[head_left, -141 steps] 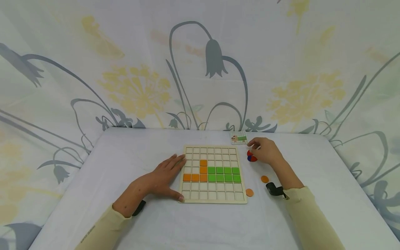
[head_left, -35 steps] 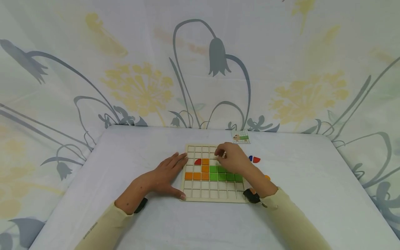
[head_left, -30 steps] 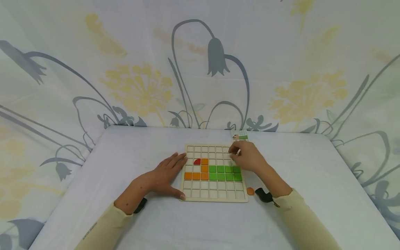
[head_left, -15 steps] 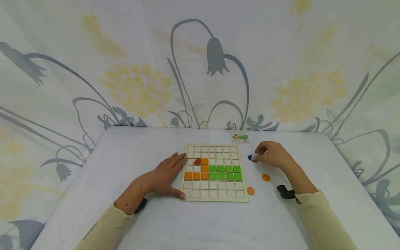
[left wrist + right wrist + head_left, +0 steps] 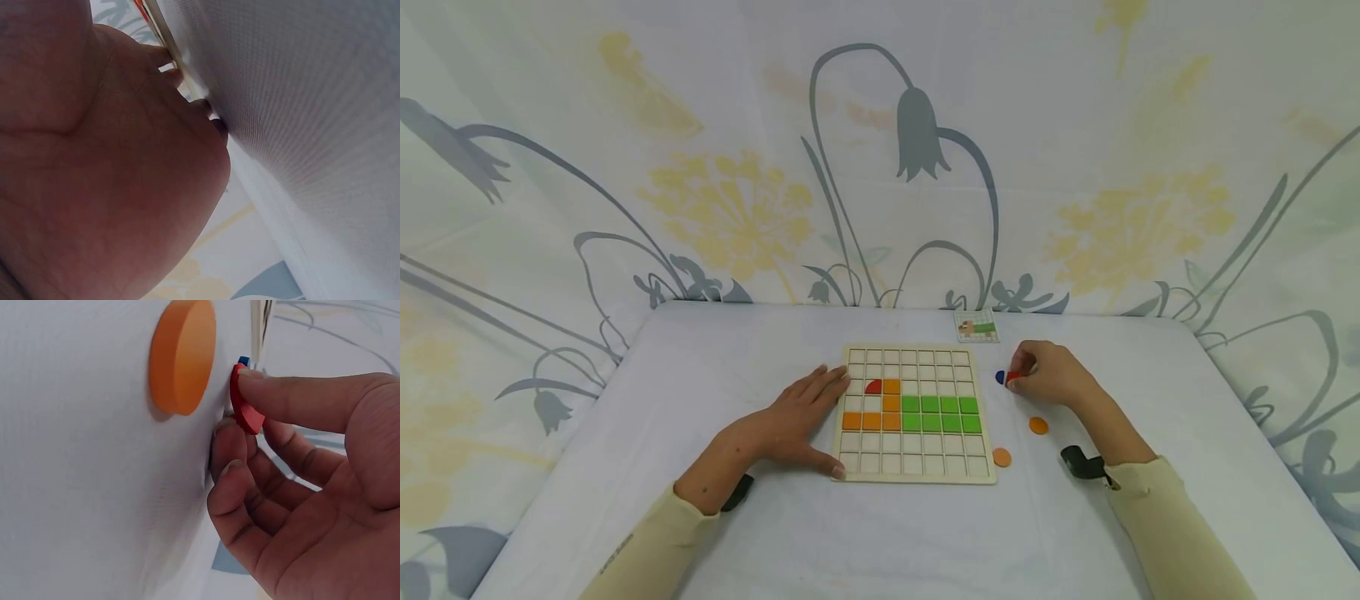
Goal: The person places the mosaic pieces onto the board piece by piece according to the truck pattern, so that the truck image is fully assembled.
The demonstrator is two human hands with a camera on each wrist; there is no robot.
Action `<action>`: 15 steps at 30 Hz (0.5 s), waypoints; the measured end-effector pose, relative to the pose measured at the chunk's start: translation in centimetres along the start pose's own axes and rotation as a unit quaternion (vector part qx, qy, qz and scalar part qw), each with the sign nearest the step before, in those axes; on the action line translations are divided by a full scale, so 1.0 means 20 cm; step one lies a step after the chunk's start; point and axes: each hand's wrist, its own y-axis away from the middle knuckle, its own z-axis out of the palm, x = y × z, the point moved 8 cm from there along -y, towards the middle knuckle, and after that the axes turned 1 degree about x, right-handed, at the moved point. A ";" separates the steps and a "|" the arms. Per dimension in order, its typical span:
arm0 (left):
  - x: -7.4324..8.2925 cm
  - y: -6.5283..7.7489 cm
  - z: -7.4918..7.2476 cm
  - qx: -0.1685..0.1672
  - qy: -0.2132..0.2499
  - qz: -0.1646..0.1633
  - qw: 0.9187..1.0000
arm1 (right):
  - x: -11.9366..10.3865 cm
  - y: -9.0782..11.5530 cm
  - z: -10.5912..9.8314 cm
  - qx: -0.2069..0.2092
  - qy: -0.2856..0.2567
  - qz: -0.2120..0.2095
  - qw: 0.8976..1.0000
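Note:
My right hand (image 5: 1051, 373) pinches a red quarter-circle piece (image 5: 248, 407) between thumb and fingers, just off the right side of the grid board (image 5: 925, 468). Close by on the table lies a blue piece (image 5: 1000, 377), partly hidden by the red one in the right wrist view. My left hand (image 5: 793, 421) rests with spread, straight fingers along the board's left edge. In the board's cells sit orange squares (image 5: 891, 403), two rows of green squares (image 5: 939, 414) and another red quarter-circle (image 5: 874, 387).
An orange disc (image 5: 1038, 426) lies below my right hand, and a paler orange disc (image 5: 1002, 457) lies by the board's lower right corner. Behind the board is a small picture card (image 5: 976, 327). A patterned curtain (image 5: 880, 167) rises at the white table's far edge.
A red quarter-circle has come onto the board. My right hand moved from over the board back to the right and has now lifted the other red quarter-circle. My left hand stays put.

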 end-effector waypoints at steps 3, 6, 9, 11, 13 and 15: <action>0.00 0.00 0.00 0.000 0.001 0.001 1.000 | -0.03 0.00 0.00 -0.002 -0.017 -0.016 1.000; -0.01 0.00 0.01 -0.005 -0.002 0.000 1.000 | -0.07 0.01 0.01 -0.003 -0.037 -0.035 0.999; -0.01 0.00 0.01 -0.006 -0.004 0.001 1.000 | -0.13 0.02 0.02 0.002 -0.046 -0.057 0.997; -0.01 -0.01 0.01 -0.007 -0.005 0.001 1.000 | -0.18 0.02 0.03 0.004 -0.050 -0.074 0.996; -0.01 -0.01 0.01 -0.005 -0.004 0.001 1.000 | -0.23 0.02 0.05 0.003 -0.057 -0.090 0.994; -0.01 0.00 0.01 -0.006 -0.005 0.000 1.000 | -0.27 0.02 0.07 -0.006 -0.069 -0.101 0.993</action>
